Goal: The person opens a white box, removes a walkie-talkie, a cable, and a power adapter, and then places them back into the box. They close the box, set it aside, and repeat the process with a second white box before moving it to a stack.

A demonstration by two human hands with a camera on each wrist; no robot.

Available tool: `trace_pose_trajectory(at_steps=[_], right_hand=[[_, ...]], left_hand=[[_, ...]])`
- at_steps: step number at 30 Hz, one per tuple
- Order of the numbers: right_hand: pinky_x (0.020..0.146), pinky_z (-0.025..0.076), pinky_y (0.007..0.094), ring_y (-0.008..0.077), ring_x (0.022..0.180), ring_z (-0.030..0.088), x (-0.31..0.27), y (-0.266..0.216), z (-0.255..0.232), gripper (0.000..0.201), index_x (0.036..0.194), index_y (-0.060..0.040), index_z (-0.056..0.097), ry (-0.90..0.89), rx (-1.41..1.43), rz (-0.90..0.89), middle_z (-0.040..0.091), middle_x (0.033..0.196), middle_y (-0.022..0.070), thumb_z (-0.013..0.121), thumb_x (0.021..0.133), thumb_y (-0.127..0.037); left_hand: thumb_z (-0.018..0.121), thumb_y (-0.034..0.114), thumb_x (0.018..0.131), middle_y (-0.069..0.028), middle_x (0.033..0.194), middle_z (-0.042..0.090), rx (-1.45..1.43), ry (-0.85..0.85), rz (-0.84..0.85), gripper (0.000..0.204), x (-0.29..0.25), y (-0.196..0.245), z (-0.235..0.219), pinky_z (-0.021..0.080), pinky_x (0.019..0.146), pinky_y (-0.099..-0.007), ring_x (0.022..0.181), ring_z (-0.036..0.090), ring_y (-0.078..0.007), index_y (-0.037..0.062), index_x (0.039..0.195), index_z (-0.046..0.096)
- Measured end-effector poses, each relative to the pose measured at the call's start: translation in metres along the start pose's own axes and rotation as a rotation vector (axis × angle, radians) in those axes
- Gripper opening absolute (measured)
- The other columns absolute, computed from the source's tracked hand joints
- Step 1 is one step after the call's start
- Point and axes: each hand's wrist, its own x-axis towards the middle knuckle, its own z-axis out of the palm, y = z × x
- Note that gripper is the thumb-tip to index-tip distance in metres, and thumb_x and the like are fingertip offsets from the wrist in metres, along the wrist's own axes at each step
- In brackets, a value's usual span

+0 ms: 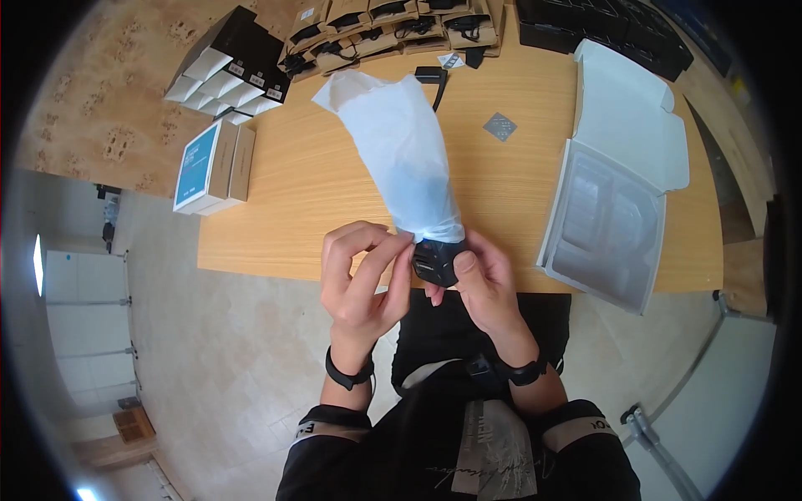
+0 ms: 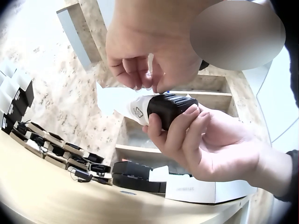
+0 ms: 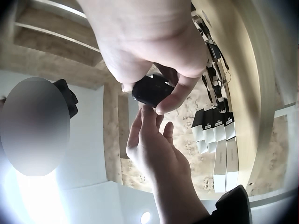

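A black device [image 1: 437,264] sticks out of the mouth of a long, thin white bag [image 1: 393,138], which covers the rest of it and slants away over the table. My right hand [image 1: 491,288] grips the bare black end, thumb on top and fingers around the side. At the bag's mouth, my left hand [image 1: 361,271] pinches the bag's edge between thumb and fingertips, right beside the black end. The left wrist view shows the ribbed black body [image 2: 172,108] and a printed mark on the white bag [image 2: 133,109]. Inside the bag, the device's shape is hidden.
An open white box [image 1: 606,213] with a molded tray lies on the right. Two blue-and-white boxes [image 1: 209,167] and stacked black-and-white boxes [image 1: 230,71] stand left. Cardboard trays [image 1: 393,33] with cabled items line the back, near a grey square card [image 1: 500,127] and a black adapter [image 1: 430,75].
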Motion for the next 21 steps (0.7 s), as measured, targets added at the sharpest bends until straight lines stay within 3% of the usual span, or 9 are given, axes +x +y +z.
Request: trace_pose_trajectory(at_steps=[9,21], right_hand=[[0.062,0.057,0.0304,0.0182,0.075,0.067,0.0,0.003,-0.007,0.05,0.134,0.0046,0.051,0.038,-0.024,0.0,0.066,0.099,0.0125,0.059,0.104,-0.034],[0.06,0.057,0.0322,0.0208,0.072,0.068,0.0,0.004,-0.005,0.052,0.13,0.005,0.052,0.04,-0.084,-0.042,0.067,0.096,0.0138,0.059,0.103,-0.039]], left_hand=[[0.079,-0.007,0.072,-0.0106,0.092,0.065,-0.074,-0.14,0.03,0.024,0.01,-0.006,-0.009,0.054,0.071,-0.0375,0.086,0.066,-0.0282,-0.0002,0.094,0.074],[0.077,-0.006,0.073,-0.0111,0.09,0.065,-0.095,-0.065,0.037,0.02,0.014,-0.01,-0.003,0.054,0.07,-0.0371,0.084,0.066,-0.0293,-0.0003,0.091,0.071]])
